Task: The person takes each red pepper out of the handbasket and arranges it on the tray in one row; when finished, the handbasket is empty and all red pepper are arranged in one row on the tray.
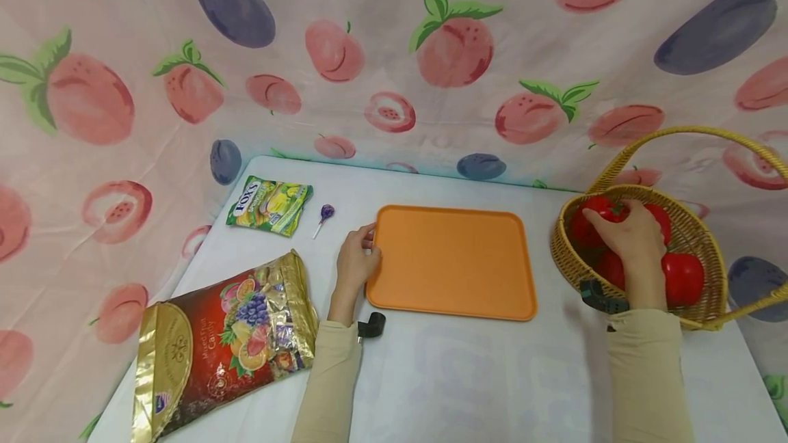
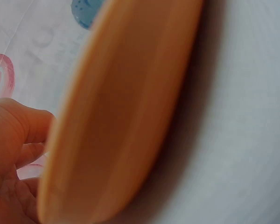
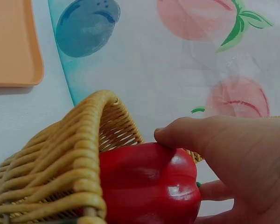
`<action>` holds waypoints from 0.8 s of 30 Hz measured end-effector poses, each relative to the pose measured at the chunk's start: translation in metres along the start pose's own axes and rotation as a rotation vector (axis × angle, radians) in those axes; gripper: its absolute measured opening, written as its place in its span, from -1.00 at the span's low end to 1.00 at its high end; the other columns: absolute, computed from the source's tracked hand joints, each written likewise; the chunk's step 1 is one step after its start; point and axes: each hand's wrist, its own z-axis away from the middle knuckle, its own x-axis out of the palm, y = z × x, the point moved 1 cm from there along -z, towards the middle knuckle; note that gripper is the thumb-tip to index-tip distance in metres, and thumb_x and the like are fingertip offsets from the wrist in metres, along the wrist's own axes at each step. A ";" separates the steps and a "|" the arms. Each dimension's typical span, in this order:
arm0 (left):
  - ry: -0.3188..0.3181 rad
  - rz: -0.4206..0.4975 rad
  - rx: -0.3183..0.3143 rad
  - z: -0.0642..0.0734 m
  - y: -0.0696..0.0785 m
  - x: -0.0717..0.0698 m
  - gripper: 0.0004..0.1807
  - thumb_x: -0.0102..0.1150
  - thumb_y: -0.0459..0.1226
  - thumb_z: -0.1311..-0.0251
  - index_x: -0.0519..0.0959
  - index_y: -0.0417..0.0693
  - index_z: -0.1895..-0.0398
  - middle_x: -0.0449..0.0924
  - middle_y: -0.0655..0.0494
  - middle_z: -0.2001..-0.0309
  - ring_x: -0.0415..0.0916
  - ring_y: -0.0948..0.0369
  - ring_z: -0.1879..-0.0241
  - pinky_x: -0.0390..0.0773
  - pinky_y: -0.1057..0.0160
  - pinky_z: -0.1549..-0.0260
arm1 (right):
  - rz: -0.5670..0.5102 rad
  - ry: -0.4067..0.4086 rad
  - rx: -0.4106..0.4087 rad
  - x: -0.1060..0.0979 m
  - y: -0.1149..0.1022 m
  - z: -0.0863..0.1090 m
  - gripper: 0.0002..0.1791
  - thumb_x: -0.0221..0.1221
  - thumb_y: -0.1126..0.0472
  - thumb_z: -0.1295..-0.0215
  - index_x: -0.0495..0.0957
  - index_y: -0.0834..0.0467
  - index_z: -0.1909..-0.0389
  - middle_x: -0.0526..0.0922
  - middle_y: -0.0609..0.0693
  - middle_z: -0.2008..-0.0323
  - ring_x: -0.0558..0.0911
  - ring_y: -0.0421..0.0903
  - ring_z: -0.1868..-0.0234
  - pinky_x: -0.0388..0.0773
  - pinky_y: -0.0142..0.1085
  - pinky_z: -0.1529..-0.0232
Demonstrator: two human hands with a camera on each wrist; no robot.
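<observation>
Head view: right hand [image 1: 631, 234] was down in the wicker basket [image 1: 565, 251] at the right end of the white surface [image 1: 468, 374], thumb and fingers pinching a red bell pepper [image 3: 144, 182]; the right wrist view showed the thumb on its side and fingers near the green stem. Left hand [image 1: 357, 258] was at the left rim of the orange tray [image 1: 452, 262], fingers bent, thumb at the edge, apparently gripping it; how far the fingers reached beneath could not be told. Step in hand, by my reading: taking a pepper out of the basket while the tray was steadied. Next move seemed to call for a firm hold and a lift clear of the basket rim and the tall handle [image 1: 695, 130], the tray kept flat. Count: one basket; one tray, nothing lying on it; at least four red items in the basket, the pinched pepper included, another red one [image 1: 682, 279] to the right, exact number hidden by the hand; one green Fox's candy packet [image 1: 271, 206]; one lollipop [image 1: 327, 211] just beside it; one large Mixed Fruit Candy bag [image 1: 228, 351] nearer the person, left of the left forearm.
</observation>
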 end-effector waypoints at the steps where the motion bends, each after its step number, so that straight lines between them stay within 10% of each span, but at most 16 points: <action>1: -0.001 0.000 -0.001 0.000 0.000 0.000 -0.46 0.15 -0.46 -0.09 0.54 -0.15 -0.22 0.58 -0.12 0.13 0.56 0.01 0.18 0.50 0.01 0.17 | -0.001 0.003 -0.001 0.001 0.000 0.000 0.05 0.03 -0.37 -0.27 0.03 0.37 -0.47 0.22 0.52 -0.29 0.22 0.52 -0.21 0.16 0.46 -0.08; 24: -0.007 -0.016 0.036 0.001 -0.003 0.001 -0.48 0.19 -0.46 -0.04 0.58 -0.16 -0.17 0.57 -0.11 0.12 0.56 0.03 0.19 0.50 0.04 0.22 | -0.025 0.029 -0.001 0.002 -0.001 0.011 0.04 0.05 -0.34 -0.28 0.00 0.34 -0.48 0.22 0.51 -0.30 0.21 0.50 -0.20 0.15 0.46 -0.10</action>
